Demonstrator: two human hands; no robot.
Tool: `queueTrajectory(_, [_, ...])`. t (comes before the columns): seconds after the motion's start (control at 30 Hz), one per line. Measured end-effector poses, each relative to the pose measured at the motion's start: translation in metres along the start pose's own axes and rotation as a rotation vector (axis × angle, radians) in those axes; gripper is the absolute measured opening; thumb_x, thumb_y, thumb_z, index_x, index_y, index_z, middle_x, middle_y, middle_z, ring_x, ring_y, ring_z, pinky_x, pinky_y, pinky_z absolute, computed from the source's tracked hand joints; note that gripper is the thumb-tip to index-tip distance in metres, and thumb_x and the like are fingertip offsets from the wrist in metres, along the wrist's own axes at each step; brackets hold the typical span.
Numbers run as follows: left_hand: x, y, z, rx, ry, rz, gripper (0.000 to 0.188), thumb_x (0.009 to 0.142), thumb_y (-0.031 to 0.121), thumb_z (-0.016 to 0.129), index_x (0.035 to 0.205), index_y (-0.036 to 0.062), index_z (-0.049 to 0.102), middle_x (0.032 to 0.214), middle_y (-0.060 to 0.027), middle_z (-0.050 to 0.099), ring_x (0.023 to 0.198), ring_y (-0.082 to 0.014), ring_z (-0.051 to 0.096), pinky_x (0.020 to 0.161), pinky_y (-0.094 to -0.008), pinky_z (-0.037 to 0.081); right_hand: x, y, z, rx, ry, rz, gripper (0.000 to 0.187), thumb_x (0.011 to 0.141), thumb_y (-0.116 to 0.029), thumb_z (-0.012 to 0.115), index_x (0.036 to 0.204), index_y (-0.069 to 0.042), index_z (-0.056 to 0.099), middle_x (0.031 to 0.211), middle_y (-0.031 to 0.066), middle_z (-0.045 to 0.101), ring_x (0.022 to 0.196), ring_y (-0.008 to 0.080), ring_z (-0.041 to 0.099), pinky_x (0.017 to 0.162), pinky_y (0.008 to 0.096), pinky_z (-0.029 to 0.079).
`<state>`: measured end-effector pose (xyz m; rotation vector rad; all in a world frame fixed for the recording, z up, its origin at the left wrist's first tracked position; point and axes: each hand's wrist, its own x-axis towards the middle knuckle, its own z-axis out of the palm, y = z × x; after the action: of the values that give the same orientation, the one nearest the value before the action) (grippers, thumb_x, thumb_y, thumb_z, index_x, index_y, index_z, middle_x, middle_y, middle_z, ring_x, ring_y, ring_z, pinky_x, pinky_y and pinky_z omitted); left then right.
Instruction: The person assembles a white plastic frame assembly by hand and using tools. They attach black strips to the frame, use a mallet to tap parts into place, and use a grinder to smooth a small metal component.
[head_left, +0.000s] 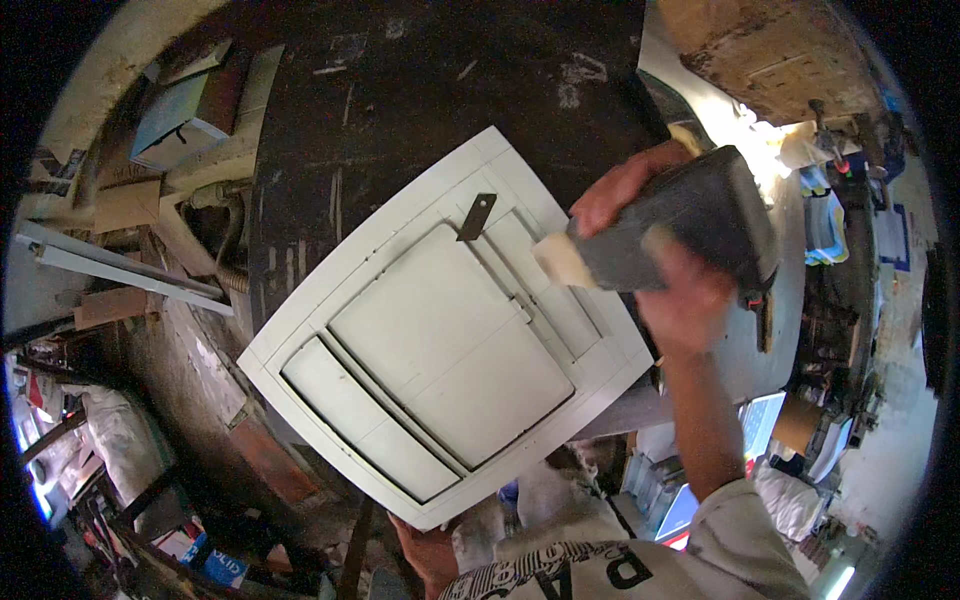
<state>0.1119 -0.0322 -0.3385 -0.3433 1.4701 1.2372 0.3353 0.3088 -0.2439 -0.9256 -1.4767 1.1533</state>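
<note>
Item: white panelled door (440, 330), small and roughly square, with raised inner panels. It lies tilted across the centre of the frame on a dark, scuffed work surface (420, 90). A dark metal tab (477, 216) sits near its upper edge.

Right hand (680, 290): right of centre, closed around a dark grey block-shaped tool (690, 225) held over the door's upper right corner. Fingers wrap the tool's near side; further fingertips show past its far edge. A pale pad or wad (560, 260) projects from the tool's left end, just over the door's edge; whether it touches cannot be told.

Left hand (428, 552): bottom centre, at the door's lower corner, mostly hidden below the panel; grip cannot be told.

Surroundings: blue box (185, 105) at upper left, grey metal strips (110, 268) at left, cluttered shelving (850, 210) at right, white printed garment (600, 560) at the bottom.
</note>
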Motion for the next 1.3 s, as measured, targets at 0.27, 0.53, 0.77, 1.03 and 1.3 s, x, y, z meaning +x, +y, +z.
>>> queueTrajectory(0.27, [-0.02, 0.018, 0.051, 0.407, 0.16, 0.207, 0.059, 0.1, 0.046, 0.04, 0.148, 0.0124, 0.036, 0.148, -0.0135, 0.044, 0.136, -0.0287, 0.04, 0.115, -0.0519, 0.025, -0.025, 0.003, -0.094, -0.896, 0.191, 0.48, 0.052, 0.087, -0.033, 0.068, 0.126, -0.001, 0.055, 0.098, 0.0122, 0.066, 0.089, 0.0267, 0.064, 0.081, 0.0388, 0.051])
queueTrajectory(0.53, [0.038, 0.116, 0.033, 0.031, 0.357, 0.46, 0.075, 0.101, 0.059, 0.026, 0.145, 0.0, 0.035, 0.144, -0.0195, 0.041, 0.137, -0.0313, 0.035, 0.116, -0.05, 0.022, -0.049, 0.02, -0.041, -0.777, 0.265, 0.197, 0.039, 0.088, -0.014, 0.072, 0.119, 0.001, 0.055, 0.108, 0.0154, 0.065, 0.1, 0.0255, 0.063, 0.083, 0.0359, 0.052])
queueTrajectory(0.77, [0.078, 0.162, -0.012, 0.798, 0.518, 0.933, 0.06, 0.103, 0.047, 0.034, 0.14, 0.0009, 0.043, 0.142, -0.0193, 0.042, 0.135, -0.0324, 0.038, 0.114, -0.0521, 0.026, -0.047, 0.04, 0.003, -0.284, 0.216, 0.514, 0.022, 0.089, -0.004, 0.068, 0.109, 0.002, 0.06, 0.092, 0.0103, 0.07, 0.072, 0.0101, 0.068, 0.054, 0.0196, 0.051])
queueTrajectory(1.03, [0.033, 0.11, 0.239, 1.549, 0.213, 1.312, 0.092, 0.071, 0.034, 0.083, 0.142, 0.0021, 0.033, 0.153, -0.0304, 0.011, 0.142, -0.0482, 0.012, 0.111, -0.0648, 0.019, -0.028, 0.063, 0.006, -0.43, 0.087, 0.431, 0.011, 0.083, -0.006, 0.076, 0.091, 0.0, 0.07, 0.079, 0.006, 0.07, 0.063, 0.0029, 0.062, 0.052, 0.0176, 0.046])
queueTrajectory(1.3, [0.067, 0.095, 0.293, 1.47, 0.044, 1.298, 0.121, 0.057, 0.041, 0.091, 0.152, 0.0135, 0.022, 0.155, -0.0288, 0.009, 0.143, -0.0461, 0.01, 0.114, -0.0615, 0.014, -0.029, 0.063, 0.01, -0.421, 0.109, 0.393, 0.008, 0.08, -0.005, 0.078, 0.081, -0.001, 0.071, 0.073, 0.0058, 0.069, 0.061, 0.0032, 0.06, 0.054, 0.0194, 0.045])
